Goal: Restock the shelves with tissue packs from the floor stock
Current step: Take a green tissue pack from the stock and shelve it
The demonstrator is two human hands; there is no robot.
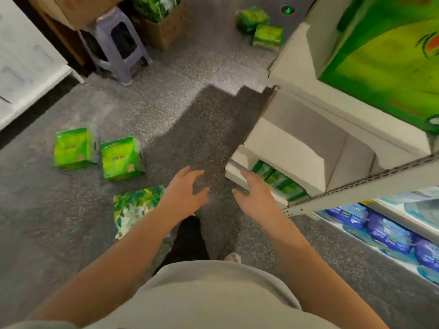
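**A:** Head view, shop aisle: how far had the restocking got?

**B:** Partway, by the look of it. Some green packs (278, 180) already lay on the bottom shelf (240, 170), while the shelf bay (306, 148) above them stood bare. Much stock remained on the floor (180, 129): two green cube packs (98, 153) to the person's left, a leaf-print pack (135, 207) just beside the left forearm, and two more packs (260, 27) far off near a box (164, 32) and stool (118, 43).

**A:** And the hands?

**B:** Both empty. The left hand (186, 192) and right hand (255, 197) hung over the floor, fingers spread and loosely bent, gripping nothing (the right one just in front of the bottom shelf's edge).

**A:** How did the packs look?

**B:** Glossy, film-wrapped, bright green; the cubes sat upright and squarish, the leaf-print one lay flat and looked softer. Motion blur hid any lettering. Blue packs (389, 231) filled a neighbouring shelf to the right.
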